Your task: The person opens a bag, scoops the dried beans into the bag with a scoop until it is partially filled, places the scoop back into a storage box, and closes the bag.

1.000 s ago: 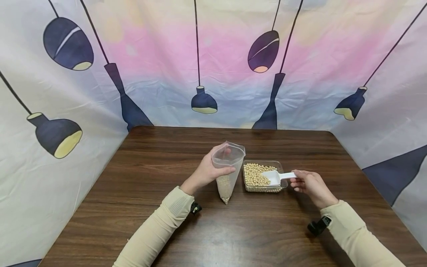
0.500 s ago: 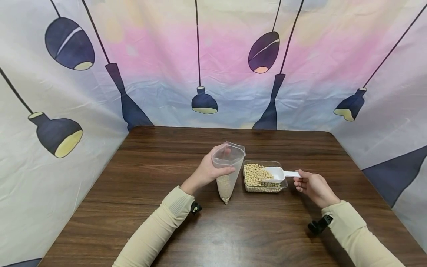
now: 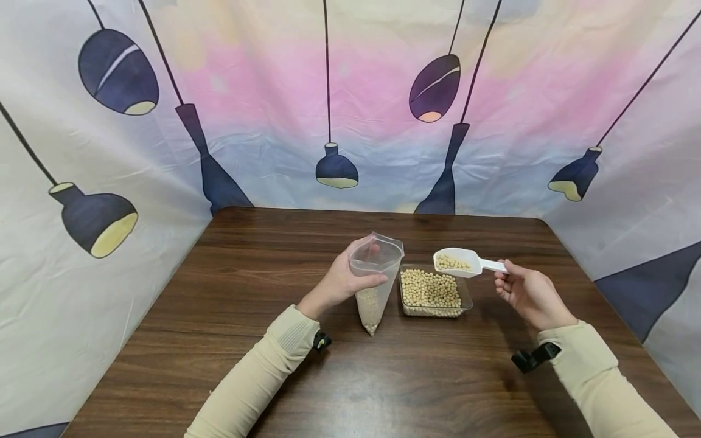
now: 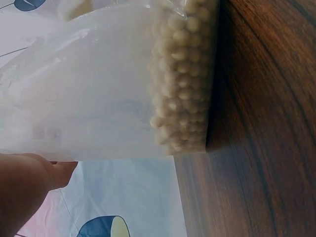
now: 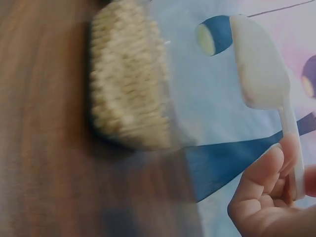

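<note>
My left hand point(image 3: 350, 277) grips a clear plastic bag point(image 3: 380, 267) near its top, thumb across the front, and its mouth stands wide. Soybeans point(image 4: 182, 79) fill the bottom part of the bag, which rests on the table. My right hand point(image 3: 533, 295) pinches the handle of a white scoop point(image 3: 465, 271). Some soybeans lie in the scoop, which is held over the back right part of a clear rectangular container point(image 3: 467, 302). Many more soybeans point(image 3: 427, 289) fill that container. In the right wrist view the scoop point(image 5: 261, 69) shows its underside.
The dark wooden table point(image 3: 263, 267) carries the container and the bag, which stand close side by side. A cloth backdrop point(image 3: 263, 91) printed with hanging lamps rises behind the table and at its sides. A black camera point(image 3: 535, 358) is strapped to the right wrist.
The scoop has come up out of the soybeans in the container with a load in it, lifted by my right hand. My left hand and the bag have stayed put.
</note>
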`<state>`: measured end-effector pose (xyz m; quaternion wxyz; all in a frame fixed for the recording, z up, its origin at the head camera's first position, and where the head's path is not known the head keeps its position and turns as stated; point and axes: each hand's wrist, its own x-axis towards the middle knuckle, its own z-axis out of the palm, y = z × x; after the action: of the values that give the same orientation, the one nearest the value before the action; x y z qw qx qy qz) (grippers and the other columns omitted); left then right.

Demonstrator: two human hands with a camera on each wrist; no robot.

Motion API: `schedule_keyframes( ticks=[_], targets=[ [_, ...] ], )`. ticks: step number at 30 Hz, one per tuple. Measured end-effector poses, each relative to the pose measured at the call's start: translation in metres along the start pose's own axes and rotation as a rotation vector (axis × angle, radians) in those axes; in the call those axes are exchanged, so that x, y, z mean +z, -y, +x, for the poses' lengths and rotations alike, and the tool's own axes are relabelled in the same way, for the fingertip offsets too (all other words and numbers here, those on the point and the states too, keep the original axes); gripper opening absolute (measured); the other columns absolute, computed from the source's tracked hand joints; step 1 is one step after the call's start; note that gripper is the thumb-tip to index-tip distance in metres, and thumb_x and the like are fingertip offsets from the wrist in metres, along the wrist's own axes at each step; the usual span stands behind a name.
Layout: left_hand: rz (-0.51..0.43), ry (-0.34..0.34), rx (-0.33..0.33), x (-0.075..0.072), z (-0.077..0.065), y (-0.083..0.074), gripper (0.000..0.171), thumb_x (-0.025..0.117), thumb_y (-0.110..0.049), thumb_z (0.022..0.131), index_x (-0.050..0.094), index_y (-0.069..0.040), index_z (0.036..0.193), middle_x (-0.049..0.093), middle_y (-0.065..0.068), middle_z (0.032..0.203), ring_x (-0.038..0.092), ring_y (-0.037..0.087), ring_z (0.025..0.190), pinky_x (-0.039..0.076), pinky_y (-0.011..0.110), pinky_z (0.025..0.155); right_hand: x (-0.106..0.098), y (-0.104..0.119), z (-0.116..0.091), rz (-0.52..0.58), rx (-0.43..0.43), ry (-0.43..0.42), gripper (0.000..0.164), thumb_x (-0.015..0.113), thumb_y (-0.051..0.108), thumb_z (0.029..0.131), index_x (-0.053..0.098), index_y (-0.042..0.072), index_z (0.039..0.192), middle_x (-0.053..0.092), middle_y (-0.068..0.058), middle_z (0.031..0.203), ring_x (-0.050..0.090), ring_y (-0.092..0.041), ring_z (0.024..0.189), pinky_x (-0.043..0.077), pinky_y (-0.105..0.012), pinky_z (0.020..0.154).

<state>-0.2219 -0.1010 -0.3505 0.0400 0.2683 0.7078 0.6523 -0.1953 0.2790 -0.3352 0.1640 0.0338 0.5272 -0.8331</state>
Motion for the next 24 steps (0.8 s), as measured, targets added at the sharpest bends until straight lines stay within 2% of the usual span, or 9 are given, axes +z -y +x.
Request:
schedule_keyframes(
  ticks=[6, 8, 15, 24],
  targets=[
    [-0.003, 0.0, 0.002, 0.003, -0.005, -0.024, 0.08, 0.073, 0.004, 0.081, 0.029, 0.005, 0.148, 0.046, 0.032, 0.136, 0.049, 0.046, 0.121, 0.046, 0.041, 0.098, 0.018, 0.027, -0.003, 0.054, -0.08, 0.09, 0.019, 0.043, 0.021, 0.105, 0.055, 0.009, 0.113, 0.06, -0.005, 0.088, 0.057, -0.016, 0.079, 0.049, -0.026, 0.072],
    [-0.007, -0.005, -0.002, 0.003, -0.006, -0.024, 0.08, 0.073, 0.004, 0.081, 0.029, 0.005, 0.148, 0.046, 0.032, 0.136, 0.049, 0.047, 0.121, 0.046, 0.04, 0.097, 0.025, 0.035, -0.003, 0.079, -0.105, 0.112, 0.018, 0.044, 0.019, 0.105, 0.055, 0.008, 0.113, 0.06, -0.006, 0.088, 0.057, -0.017, 0.079, 0.049, -0.026, 0.072],
    [-0.015, -0.014, -0.012, 0.002, 0.003, 0.001, 0.084, 0.074, 0.005, 0.08, 0.028, -0.001, 0.151, 0.046, 0.027, 0.138, 0.05, 0.043, 0.122, 0.047, 0.04, 0.097, 0.054, 0.052, -0.001, 0.115, -0.176, 0.152, 0.018, 0.045, 0.014, 0.104, 0.057, 0.004, 0.112, 0.059, -0.009, 0.088, 0.056, -0.019, 0.077, 0.049, -0.027, 0.071],
    [-0.007, -0.025, -0.007, 0.005, 0.003, 0.005, 0.082, 0.076, 0.001, 0.08, 0.033, -0.007, 0.15, 0.05, 0.021, 0.136, 0.053, 0.035, 0.12, 0.048, 0.038, 0.094, 0.086, 0.059, 0.0, 0.062, -0.226, 0.165, 0.017, 0.048, 0.014, 0.103, 0.058, 0.001, 0.109, 0.061, -0.009, 0.089, 0.058, -0.018, 0.079, 0.051, -0.026, 0.073]
  ],
)
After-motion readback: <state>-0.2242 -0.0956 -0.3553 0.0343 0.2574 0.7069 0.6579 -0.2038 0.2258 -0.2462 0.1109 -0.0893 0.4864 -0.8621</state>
